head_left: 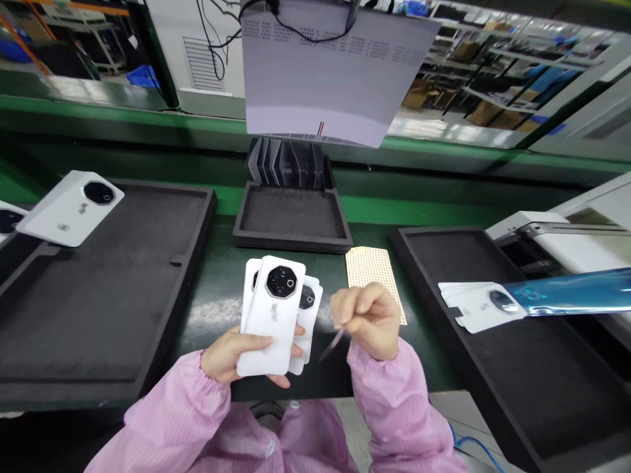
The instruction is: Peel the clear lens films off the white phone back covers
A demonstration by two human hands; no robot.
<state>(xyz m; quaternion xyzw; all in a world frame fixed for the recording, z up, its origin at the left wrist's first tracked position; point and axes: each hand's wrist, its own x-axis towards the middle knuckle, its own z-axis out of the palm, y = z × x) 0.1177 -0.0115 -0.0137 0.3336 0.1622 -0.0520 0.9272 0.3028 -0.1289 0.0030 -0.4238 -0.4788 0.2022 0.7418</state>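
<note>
My left hand [229, 355] is closed around a small fanned stack of white phone back covers [271, 328], thumb across the front one. Each cover that shows has a dark octagonal camera area near its top. To the right of the stack, my right hand [369, 318] is closed in a pinch on a thin pointed tool [335, 343]. Its tip points down and left, blurred and apart from the covers. Just behind my right hand lies a pale yellow sheet of small dot stickers [372, 266], partly hidden by it.
A black foam tray [207, 223] on the left bears more white covers [73, 210]. At the back, dark thin plates [286, 164] stand in a smaller black tray [296, 244]. White covers [473, 305] and blue film [576, 292] lie on the right tray [473, 368]. A grey panel [335, 79] hangs overhead.
</note>
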